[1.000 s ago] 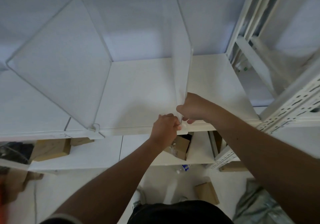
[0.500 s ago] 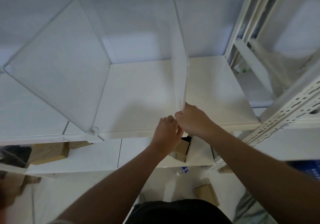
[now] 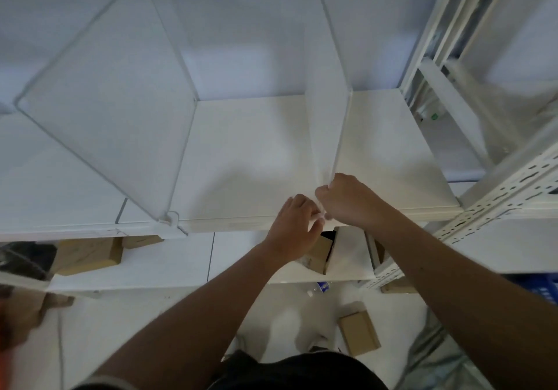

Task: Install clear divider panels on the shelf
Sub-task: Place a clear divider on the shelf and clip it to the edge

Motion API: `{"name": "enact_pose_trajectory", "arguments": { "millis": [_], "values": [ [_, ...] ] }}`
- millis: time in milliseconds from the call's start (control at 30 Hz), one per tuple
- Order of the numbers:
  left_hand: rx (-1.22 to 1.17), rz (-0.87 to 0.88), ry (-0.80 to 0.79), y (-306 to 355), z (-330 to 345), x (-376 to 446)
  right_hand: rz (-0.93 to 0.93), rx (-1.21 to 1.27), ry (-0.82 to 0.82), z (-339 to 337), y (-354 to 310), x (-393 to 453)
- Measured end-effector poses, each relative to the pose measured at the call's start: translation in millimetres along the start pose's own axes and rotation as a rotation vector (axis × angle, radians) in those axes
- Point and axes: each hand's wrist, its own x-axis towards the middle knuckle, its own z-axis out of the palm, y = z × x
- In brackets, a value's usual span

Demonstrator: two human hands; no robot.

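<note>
Divider panels first, left to right. Left panel [image 3: 111,102] stands upright on the shelf [image 3: 250,154], its front bottom corner seated in a small white clip [image 3: 170,218] at the shelf's front lip. I read that one as installed; the clip is what keeps a thin sheet standing square to the edge.

Below the shelf, on the lower level at left, cardboard boxes [image 3: 90,255] sit out of the way. Not part of the work.

Middle of the view: left hand [image 3: 297,223] sits at the shelf's front lip, fingers curled in toward the right hand, touching or nearly so. Its grip looks pinched on something small at the edge, probably the clip for the second panel, but the fingers hide it. I cannot tell what it holds.

Right hand [image 3: 351,201] is just beside it, its grip pressed together around the bottom front corner of the second panel [image 3: 327,111]. That panel stands upright, running from the back wall to the front lip, right of centre. Holding it low at the corner makes sense to me: that is where it has to meet the clip, and a grip there steers the edge without flexing the sheet.

My judgement: seating step for the second panel, close to done, not confirmed locked.

Far right, the perforated rack upright [image 3: 495,205] bounds the shelf. Risk I see: the panel tipping sideways if released before the clip bites.
</note>
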Motion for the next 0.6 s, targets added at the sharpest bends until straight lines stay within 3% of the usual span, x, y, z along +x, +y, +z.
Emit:
{"name": "enact_pose_trajectory", "arguments": {
  "millis": [200, 333, 433, 500, 567, 600],
  "values": [
    [-0.045, -0.087, -0.203, -31, -67, -14, 0.065, -0.139, -0.120, 31, -19, -23],
    [-0.015, -0.123, -0.237, -64, -130, -38, -0.100, -0.034, 0.069, 58, -85, -26],
    [0.160, -0.110, -0.496, -98, -171, -70, -0.186, 0.031, 0.130, 78, -143, -23],
    [0.311, -0.200, -0.668, -128, -191, -90, -0.237, 0.067, 0.133, 93, -178, -23],
    [0.432, -0.318, -0.647, -161, -205, -104, -0.287, 0.107, 0.149, 107, -209, -25],
    [0.437, -0.356, -0.554, -172, -210, -108, -0.312, 0.133, 0.160, 113, -224, -27]
  ]
}}
